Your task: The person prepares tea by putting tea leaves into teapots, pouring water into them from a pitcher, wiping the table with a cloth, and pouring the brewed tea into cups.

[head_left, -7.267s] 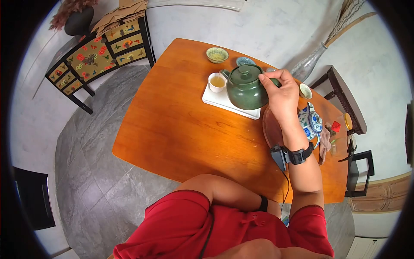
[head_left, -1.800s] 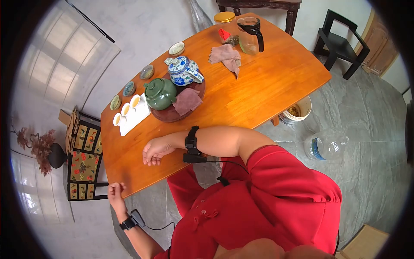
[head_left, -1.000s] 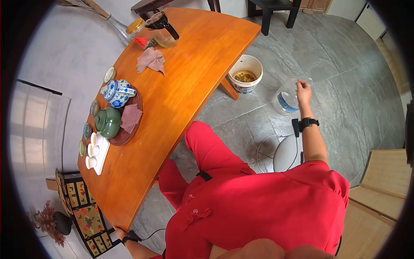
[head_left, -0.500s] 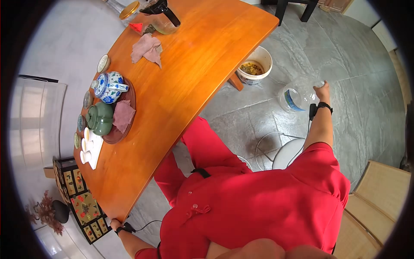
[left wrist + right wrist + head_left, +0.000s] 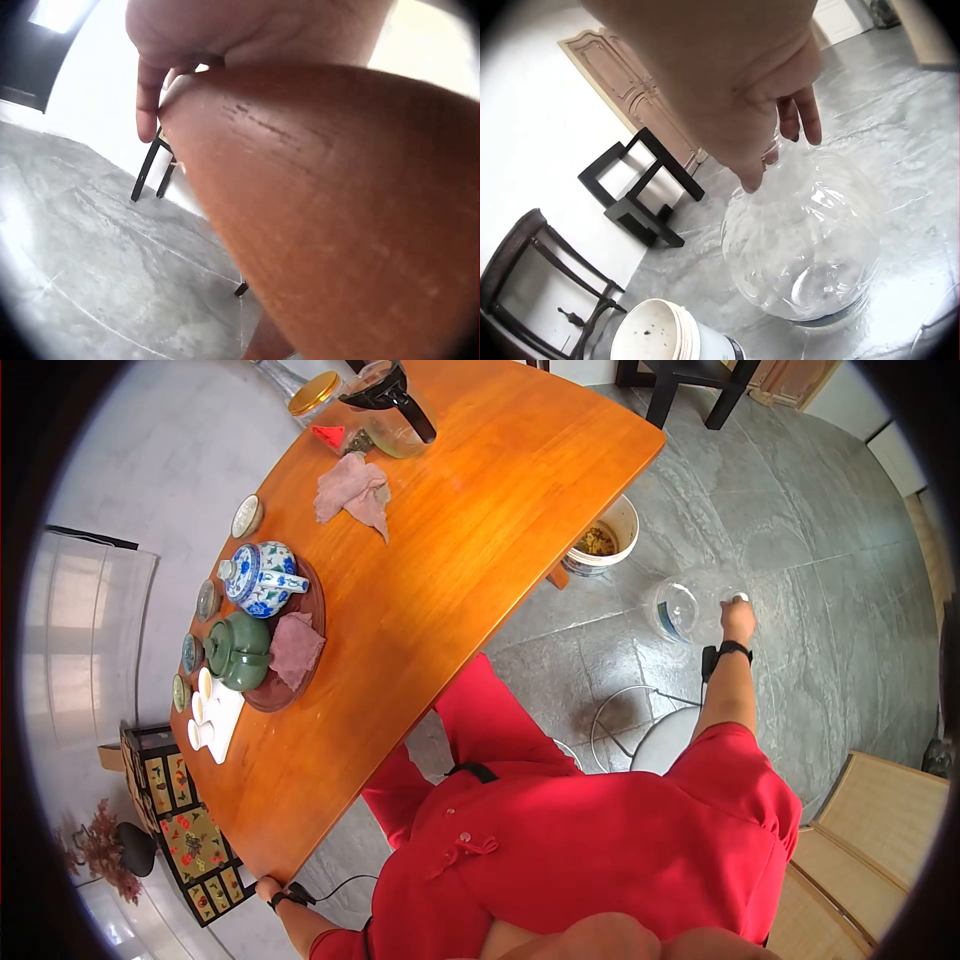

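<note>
My right hand (image 5: pixel 738 620) grips the neck of a large clear plastic water jug (image 5: pixel 676 608) with a blue label, over the grey floor right of the table. In the right wrist view, thumb and fingers (image 5: pixel 808 116) close round the neck at the top of the jug (image 5: pixel 810 247). My left hand (image 5: pixel 267 888) rests on the near left corner of the wooden table (image 5: pixel 420 620). From the left wrist view, its fingers (image 5: pixel 148 105) hang down over the table's edge, and it holds no object.
A white bucket (image 5: pixel 622 525) with yellowish scraps stands below the table edge. A round stool (image 5: pixel 668 738) is near my right side. On the table are a green teapot (image 5: pixel 238 650), a blue-and-white teapot (image 5: pixel 262 578), a white tray (image 5: pixel 228 725) with cups, and cloths.
My right hand has left the green teapot, now down on the round board, and reached right to the jug's neck. The jug's label has turned partly away. My left hand has moved to the table corner.
</note>
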Demonstrator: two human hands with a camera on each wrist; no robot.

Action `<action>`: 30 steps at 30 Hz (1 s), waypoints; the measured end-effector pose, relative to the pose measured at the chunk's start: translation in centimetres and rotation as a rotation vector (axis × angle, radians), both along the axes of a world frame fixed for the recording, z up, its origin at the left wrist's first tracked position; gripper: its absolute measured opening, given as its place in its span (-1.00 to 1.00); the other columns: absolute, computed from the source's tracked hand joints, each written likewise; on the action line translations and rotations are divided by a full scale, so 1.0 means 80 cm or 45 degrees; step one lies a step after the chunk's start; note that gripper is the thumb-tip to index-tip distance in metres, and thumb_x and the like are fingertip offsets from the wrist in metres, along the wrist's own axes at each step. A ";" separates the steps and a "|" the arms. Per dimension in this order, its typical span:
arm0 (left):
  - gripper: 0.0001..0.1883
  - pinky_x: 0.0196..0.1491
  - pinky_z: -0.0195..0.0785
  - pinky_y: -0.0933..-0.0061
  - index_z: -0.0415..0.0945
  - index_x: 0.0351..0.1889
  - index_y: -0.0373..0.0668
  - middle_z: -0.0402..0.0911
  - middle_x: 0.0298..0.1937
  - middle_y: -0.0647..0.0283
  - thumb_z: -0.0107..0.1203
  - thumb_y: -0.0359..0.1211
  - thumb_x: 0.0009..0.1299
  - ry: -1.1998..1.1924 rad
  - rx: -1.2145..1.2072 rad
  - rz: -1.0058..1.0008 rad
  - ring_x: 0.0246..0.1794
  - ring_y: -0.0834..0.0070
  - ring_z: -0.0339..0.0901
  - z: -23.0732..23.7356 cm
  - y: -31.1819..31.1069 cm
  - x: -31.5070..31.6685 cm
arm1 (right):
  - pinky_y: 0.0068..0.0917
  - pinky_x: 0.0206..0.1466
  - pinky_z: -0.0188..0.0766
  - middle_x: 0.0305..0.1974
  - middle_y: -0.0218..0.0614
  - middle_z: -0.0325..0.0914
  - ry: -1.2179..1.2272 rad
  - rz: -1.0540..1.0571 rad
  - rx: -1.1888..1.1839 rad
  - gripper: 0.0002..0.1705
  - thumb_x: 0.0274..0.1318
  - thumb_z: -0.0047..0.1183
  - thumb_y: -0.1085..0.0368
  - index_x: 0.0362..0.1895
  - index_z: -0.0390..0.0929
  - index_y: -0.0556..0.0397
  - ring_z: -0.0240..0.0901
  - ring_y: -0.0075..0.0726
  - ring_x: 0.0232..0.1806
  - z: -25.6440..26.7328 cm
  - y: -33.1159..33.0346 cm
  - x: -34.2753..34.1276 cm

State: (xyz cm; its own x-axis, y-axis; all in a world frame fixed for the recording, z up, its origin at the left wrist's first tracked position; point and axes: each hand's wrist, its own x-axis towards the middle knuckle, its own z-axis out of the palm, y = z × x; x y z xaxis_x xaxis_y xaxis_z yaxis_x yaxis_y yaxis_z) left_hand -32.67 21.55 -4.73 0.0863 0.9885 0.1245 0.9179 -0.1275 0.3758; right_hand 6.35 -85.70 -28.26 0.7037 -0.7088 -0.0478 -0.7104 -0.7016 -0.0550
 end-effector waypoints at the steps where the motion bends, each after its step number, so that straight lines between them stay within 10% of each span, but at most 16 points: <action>1: -0.57 -0.20 0.50 0.03 0.60 -0.16 -0.49 0.63 -0.18 -0.28 -0.15 -0.27 0.37 -0.026 -0.009 -0.015 -0.26 -0.17 0.62 -0.004 0.007 -0.006 | -0.07 0.04 0.43 -0.04 -0.07 0.60 -0.009 0.004 0.000 -0.62 0.06 0.18 0.01 -0.16 0.62 -0.01 0.54 0.05 -0.01 0.003 0.012 0.000; 20: -0.55 0.08 0.35 0.14 0.54 0.10 -0.24 0.59 0.06 -0.09 -0.04 -0.18 0.35 0.200 0.121 0.130 0.06 0.00 0.52 -0.010 0.012 -0.008 | -0.11 -0.06 0.44 -0.16 -0.14 0.57 -0.439 0.674 0.258 -0.78 0.10 0.16 0.20 -0.33 0.56 0.10 0.49 0.09 -0.12 0.001 0.190 -0.045; 23: -0.65 0.08 0.35 0.16 0.57 0.01 -0.26 0.56 0.01 -0.03 0.01 -0.28 0.35 0.118 0.686 0.102 0.04 0.07 0.49 -0.003 -0.033 0.002 | -0.16 -0.03 0.45 -0.10 -0.21 0.55 -0.664 0.709 0.255 -0.75 0.04 0.23 0.19 -0.33 0.56 0.10 0.49 0.02 -0.08 -0.006 0.210 -0.044; 30: -0.80 0.21 0.24 0.05 0.54 -0.21 -0.26 0.52 -0.14 0.11 -0.10 -0.61 0.32 -0.428 1.242 -0.942 -0.04 0.19 0.43 0.108 -0.245 0.164 | -0.16 0.13 0.40 0.12 -0.01 0.36 -0.834 0.555 0.285 -0.36 -0.25 0.43 0.36 -0.01 0.41 0.09 0.34 0.19 0.16 -0.001 0.247 -0.052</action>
State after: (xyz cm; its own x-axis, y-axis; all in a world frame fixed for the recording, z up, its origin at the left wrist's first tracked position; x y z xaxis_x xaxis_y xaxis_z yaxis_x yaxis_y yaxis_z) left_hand -19.57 1.97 3.88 0.3995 0.2041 0.8937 0.3874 -0.9212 0.0371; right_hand 2.17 -65.93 -28.37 0.8484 -0.3873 0.3608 -0.1516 -0.8308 -0.5355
